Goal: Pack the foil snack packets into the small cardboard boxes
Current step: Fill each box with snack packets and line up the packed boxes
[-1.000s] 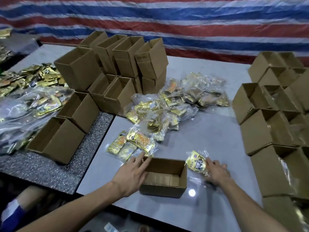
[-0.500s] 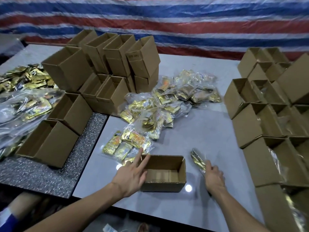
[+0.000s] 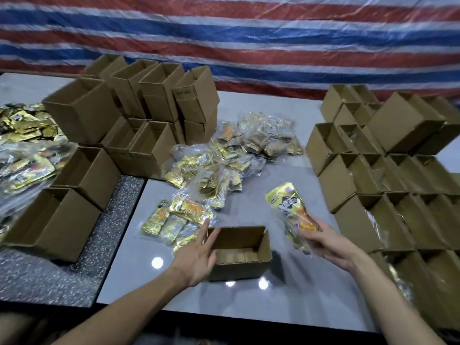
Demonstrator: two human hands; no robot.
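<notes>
Box: small cardboard box [image 3: 240,252], top open, lower centre of frame on the grey table [image 3: 249,302].
Left hand [image 3: 196,257]: fingers straight, against the box's left end.
Right hand [image 3: 326,245]: fingers curled round a foil packet bundle [image 3: 290,205], raised right of the box.

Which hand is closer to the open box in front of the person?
Left. The left hand touches the left end of the open box; the right hand holds a packet bundle, apart to its right.
</notes>
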